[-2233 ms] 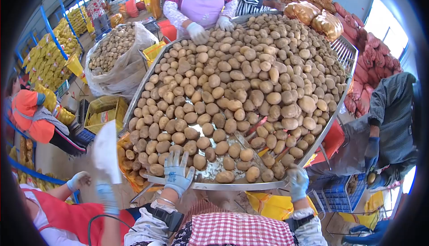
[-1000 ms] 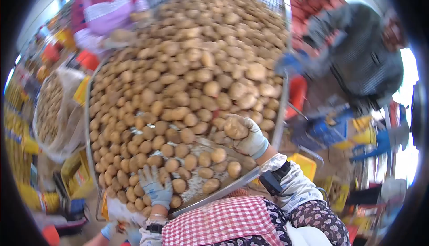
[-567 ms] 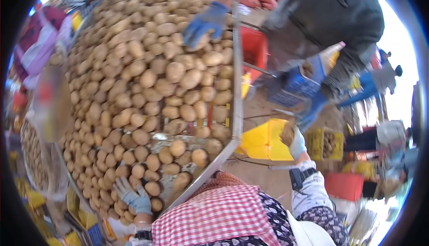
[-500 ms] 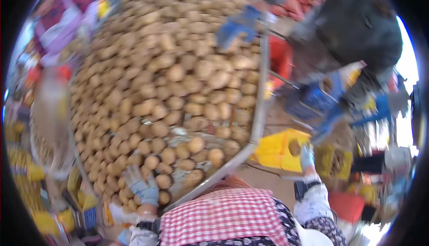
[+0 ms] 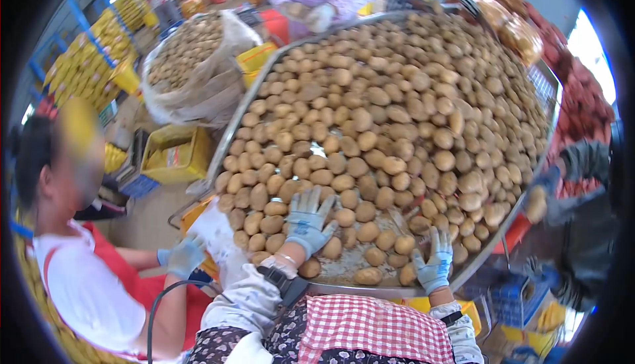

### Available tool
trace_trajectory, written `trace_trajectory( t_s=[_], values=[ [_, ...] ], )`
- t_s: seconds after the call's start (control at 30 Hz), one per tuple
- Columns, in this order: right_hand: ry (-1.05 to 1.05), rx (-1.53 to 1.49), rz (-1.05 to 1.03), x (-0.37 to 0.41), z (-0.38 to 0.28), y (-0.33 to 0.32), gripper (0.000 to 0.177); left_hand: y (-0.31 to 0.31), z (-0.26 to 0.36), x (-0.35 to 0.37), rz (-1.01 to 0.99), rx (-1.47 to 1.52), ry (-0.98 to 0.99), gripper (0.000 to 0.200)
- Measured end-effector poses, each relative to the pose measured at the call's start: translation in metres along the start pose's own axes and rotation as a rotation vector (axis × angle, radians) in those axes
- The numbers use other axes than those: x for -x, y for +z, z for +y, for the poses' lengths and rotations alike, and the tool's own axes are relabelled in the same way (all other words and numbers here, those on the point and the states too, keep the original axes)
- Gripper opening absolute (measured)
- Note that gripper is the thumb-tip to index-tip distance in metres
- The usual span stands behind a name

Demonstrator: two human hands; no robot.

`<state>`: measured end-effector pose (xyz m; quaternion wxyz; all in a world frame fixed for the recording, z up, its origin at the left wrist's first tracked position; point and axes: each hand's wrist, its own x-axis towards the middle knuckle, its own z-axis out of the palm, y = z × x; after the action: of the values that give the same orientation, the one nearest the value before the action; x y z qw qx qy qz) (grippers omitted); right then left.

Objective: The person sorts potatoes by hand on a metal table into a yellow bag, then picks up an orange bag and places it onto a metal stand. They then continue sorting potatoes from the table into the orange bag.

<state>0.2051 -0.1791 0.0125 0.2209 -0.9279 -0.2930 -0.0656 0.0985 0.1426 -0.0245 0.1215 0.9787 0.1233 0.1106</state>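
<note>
Potatoes (image 5: 397,113) are heaped across a large metal-rimmed table (image 5: 228,149). My left hand (image 5: 309,222), in a pale blue glove, rests on potatoes near the front edge with its fingers spread. Further right, my right hand (image 5: 433,261), gloved the same way, is raised at the front rim with its fingers apart, beside several loose potatoes. Neither palm shows anything held. Between the two hands, bare metal of the table shows among scattered potatoes.
A person in a red apron (image 5: 99,251) is at the left, a gloved hand near the table. Other people work at the far edge and the right. A yellow crate (image 5: 175,156) and a white sack of potatoes (image 5: 159,99) stand left; a blue crate (image 5: 512,301) is lower right.
The view has swung left. My right hand has moved from the yellow container outside the table to the front rim. My left hand still lies on potatoes, fingers spread.
</note>
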Motion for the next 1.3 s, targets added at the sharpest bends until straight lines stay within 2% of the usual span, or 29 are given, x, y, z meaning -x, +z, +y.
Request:
trace_trajectory(
  t_s=[0.07, 0.13, 0.23, 0.27, 0.37, 0.47, 0.63, 0.73, 0.87, 0.9, 0.93, 1.0, 1.07, 1.13, 1.2, 1.27, 1.3],
  values=[
    [-0.102, 0.146, -0.152, -0.019, -0.022, 0.013, 0.071, -0.004, 0.0, 0.001, -0.004, 0.007, -0.034, 0.067],
    [-0.097, 0.161, -0.233, -0.027, -0.033, 0.018, 0.075, -0.008, 0.003, 0.014, -0.026, 0.034, -0.051, 0.066],
    [-0.004, 0.144, -0.207, -0.036, -0.038, 0.027, 0.077, -0.007, 0.009, 0.042, -0.05, 0.121, -0.004, 0.062],
    [-0.033, 0.143, -0.217, -0.036, -0.037, 0.029, 0.077, -0.004, 0.007, 0.045, -0.04, 0.119, -0.034, 0.062],
    [0.052, 0.136, -0.23, -0.039, -0.033, 0.034, 0.074, -0.002, 0.006, 0.042, -0.041, 0.157, -0.041, 0.064],
    [0.053, 0.177, -0.248, -0.042, -0.026, 0.038, 0.071, -0.002, 0.005, 0.034, -0.006, 0.198, -0.032, 0.064],
    [0.033, 0.184, -0.218, -0.042, -0.025, 0.039, 0.07, -0.007, 0.005, 0.033, -0.09, 0.237, -0.038, 0.068],
    [-0.01, 0.192, -0.193, -0.042, -0.019, 0.043, 0.069, -0.006, 0.006, 0.035, -0.074, 0.203, -0.051, 0.067],
    [-0.003, 0.236, -0.235, -0.044, -0.019, 0.042, 0.067, -0.004, 0.006, 0.036, -0.107, 0.208, -0.078, 0.065],
    [-0.008, 0.249, -0.235, -0.044, -0.019, 0.041, 0.068, -0.01, 0.007, 0.036, -0.006, 0.249, -0.073, 0.061],
    [0.0, 0.25, -0.243, -0.047, -0.022, 0.041, 0.068, -0.029, 0.001, 0.031, -0.017, 0.253, -0.072, 0.061],
    [0.008, 0.174, -0.208, -0.04, -0.025, 0.038, 0.07, -0.062, -0.006, 0.025, 0.364, 0.255, -0.152, 0.053],
    [-0.037, 0.2, -0.193, -0.039, -0.018, 0.042, 0.07, -0.062, -0.019, 0.023, 0.632, 0.197, -0.4, 0.05],
    [-0.062, 0.174, -0.167, -0.041, -0.02, 0.039, 0.069, -0.041, -0.015, 0.033, 0.561, 0.272, -0.386, 0.055],
    [-0.031, 0.162, -0.164, -0.041, -0.018, 0.042, 0.069, -0.027, 0.003, 0.051, 0.312, 0.155, -0.306, 0.058],
    [0.017, 0.093, -0.16, -0.043, -0.023, 0.034, 0.066, -0.025, 0.02, 0.066, 0.164, 0.091, -0.223, 0.063],
    [-0.009, 0.048, -0.134, -0.04, -0.02, 0.034, 0.066, -0.021, 0.025, 0.071, 0.155, 0.087, -0.206, 0.063]
  ],
)
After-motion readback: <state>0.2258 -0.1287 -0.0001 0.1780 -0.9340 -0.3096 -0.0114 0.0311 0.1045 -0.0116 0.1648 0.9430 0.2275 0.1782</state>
